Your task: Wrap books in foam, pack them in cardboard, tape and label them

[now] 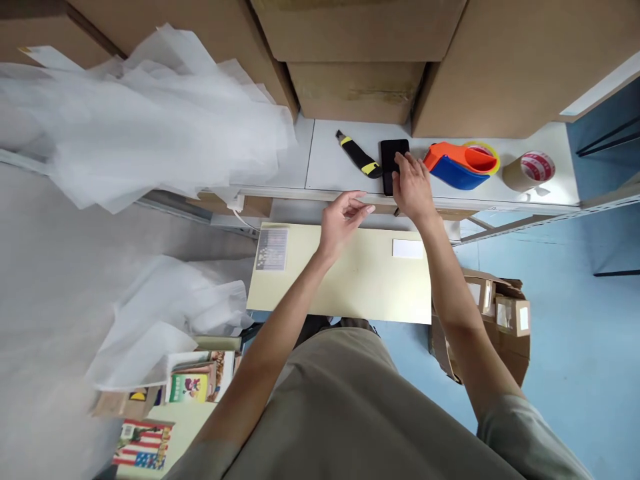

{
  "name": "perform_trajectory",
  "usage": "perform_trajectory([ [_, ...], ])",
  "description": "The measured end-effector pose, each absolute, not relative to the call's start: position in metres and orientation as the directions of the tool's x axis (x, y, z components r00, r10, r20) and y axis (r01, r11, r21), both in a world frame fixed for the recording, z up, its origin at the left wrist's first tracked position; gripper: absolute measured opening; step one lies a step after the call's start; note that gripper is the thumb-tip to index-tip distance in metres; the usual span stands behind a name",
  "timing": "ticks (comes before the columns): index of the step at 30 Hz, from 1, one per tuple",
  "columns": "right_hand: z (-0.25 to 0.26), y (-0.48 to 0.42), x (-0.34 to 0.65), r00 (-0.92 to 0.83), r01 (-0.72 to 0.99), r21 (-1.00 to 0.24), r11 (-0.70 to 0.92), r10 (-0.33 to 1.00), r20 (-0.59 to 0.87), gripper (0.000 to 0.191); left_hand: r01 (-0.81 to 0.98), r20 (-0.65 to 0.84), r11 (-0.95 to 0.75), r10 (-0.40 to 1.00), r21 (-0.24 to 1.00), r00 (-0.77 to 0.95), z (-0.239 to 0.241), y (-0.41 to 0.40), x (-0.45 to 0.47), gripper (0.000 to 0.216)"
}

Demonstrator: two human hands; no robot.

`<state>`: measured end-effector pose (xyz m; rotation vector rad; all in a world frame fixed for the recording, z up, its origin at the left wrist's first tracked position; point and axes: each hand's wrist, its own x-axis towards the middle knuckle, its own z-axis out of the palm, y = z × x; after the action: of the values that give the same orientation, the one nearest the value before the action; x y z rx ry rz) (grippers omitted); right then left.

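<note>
My left hand (342,224) is in front of the shelf edge, above the pale yellow board, its fingers loosely curved and apart with nothing visible in them. My right hand (413,185) reaches over the white shelf, fingers extended on or just above the right side of a black smartphone (389,160); contact is not certain. Left of the phone lies a black and yellow utility knife (358,154). An orange and blue tape dispenser (460,175) with a yellow-edged roll sits to the right of that hand. Beyond it stands a roll of brown packing tape (525,171).
Cardboard boxes (356,93) stand along the back of the shelf. White foam sheets (170,127) hang over its left part. The yellow board (345,280) bears a printed sheet (271,249) and a white card (407,249). An opened carton (515,353) stands lower right; books (190,387) lie lower left.
</note>
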<state>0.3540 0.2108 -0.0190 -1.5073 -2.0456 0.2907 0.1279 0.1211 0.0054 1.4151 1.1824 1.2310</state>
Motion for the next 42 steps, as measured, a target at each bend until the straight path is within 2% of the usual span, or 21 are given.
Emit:
perform_trajectory([
  [6, -0.008, 0.192, 0.349, -0.204, 0.775, -0.512, 0.370, 0.914, 0.352, 0.060, 0.116, 0.142, -0.141, 0.990, 0.983, 0.002, 0.019, 0.091, 0.108, 0.040],
  [12, 0.028, 0.120, 0.301, -0.249, 0.681, -0.556, 0.475, 0.865, 0.435, 0.058, 0.099, 0.102, -0.093, 0.991, 0.991, -0.083, 0.018, 0.032, 0.054, 0.042],
  [16, 0.036, 0.050, 0.234, -0.302, 0.572, -0.636, 0.518, 0.854, 0.424, 0.054, 0.037, 0.055, -0.049, 0.979, 0.998, -0.194, 0.004, -0.030, 0.002, 0.042],
  [23, 0.013, -0.077, 0.087, -0.524, 0.392, -0.735, 0.553, 0.791, 0.315, 0.047, -0.085, -0.072, 0.038, 0.891, 0.996, -0.447, -0.030, -0.189, -0.109, 0.048],
  [33, -0.011, -0.248, -0.108, -0.810, 0.161, -0.795, 0.586, 0.538, 0.232, 0.041, -0.176, -0.153, 0.029, 0.647, 0.984, -0.747, -0.054, -0.409, -0.250, 0.054],
  [42, -0.010, -0.326, -0.190, -0.956, 0.008, -0.786, 0.618, 0.235, 0.175, 0.040, -0.274, -0.246, -0.023, 0.374, 0.962, -0.894, -0.057, -0.517, -0.300, 0.064],
])
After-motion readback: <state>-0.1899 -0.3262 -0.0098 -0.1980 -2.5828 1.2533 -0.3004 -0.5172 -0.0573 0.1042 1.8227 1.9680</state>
